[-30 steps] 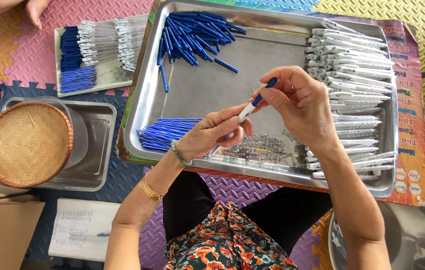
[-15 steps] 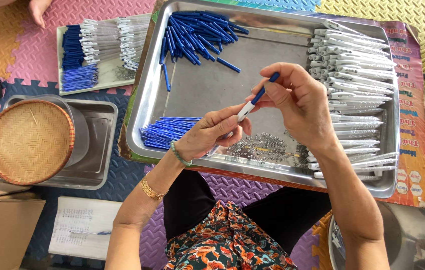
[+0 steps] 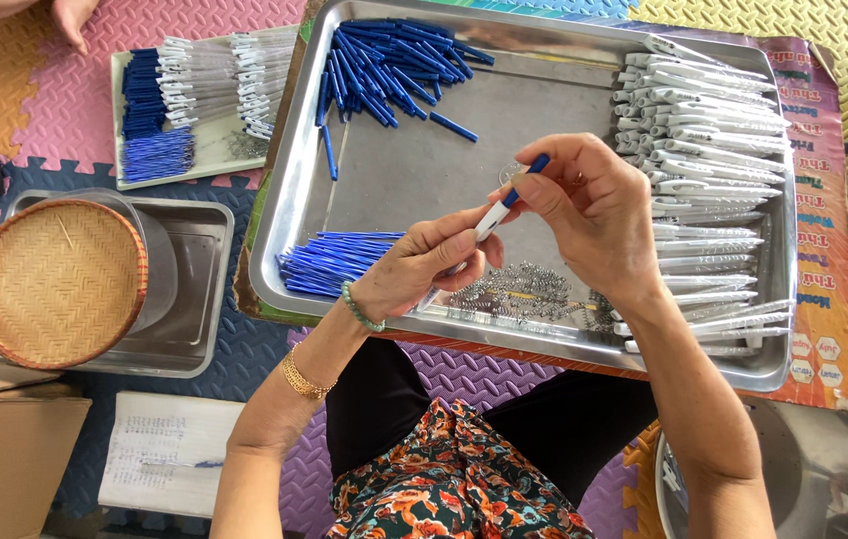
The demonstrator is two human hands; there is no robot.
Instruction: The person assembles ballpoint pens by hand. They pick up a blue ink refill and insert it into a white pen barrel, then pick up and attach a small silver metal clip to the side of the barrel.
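Left hand (image 3: 424, 268) pinches the white barrel of a pen (image 3: 497, 213) between thumb and fingers, mid-frame, pen tilted up to the right. Right hand (image 3: 594, 215) has its fingertips pressed together on the pen's blue tip end, with a small spring (image 3: 511, 174) at that tip, hard to make out. Both hands hover over the big steel tray (image 3: 404, 180), not touching it. Tray contents: loose blue pen parts (image 3: 394, 65) piled at upper left of the tray, a bundle of thin blue refills (image 3: 329, 262) at its lower left just beside the left hand, a scatter of small metal springs (image 3: 524, 291) under the hands, and white pen barrels (image 3: 708, 150) stacked in rows along the right side. Left wrist wears a green bead bracelet (image 3: 359, 309) and a gold bangle (image 3: 301, 379). Upper left of frame: a smaller tray (image 3: 195, 165) with sorted blue and white pen parts; another person's hand (image 3: 70, 15) at the top edge. Left of frame: woven round basket lid (image 3: 57, 282) sitting in a steel pan (image 3: 200, 299). Lower left: cardboard box (image 3: 5, 439) and a written sheet (image 3: 160, 449) on the foam floor mat (image 3: 45, 110).
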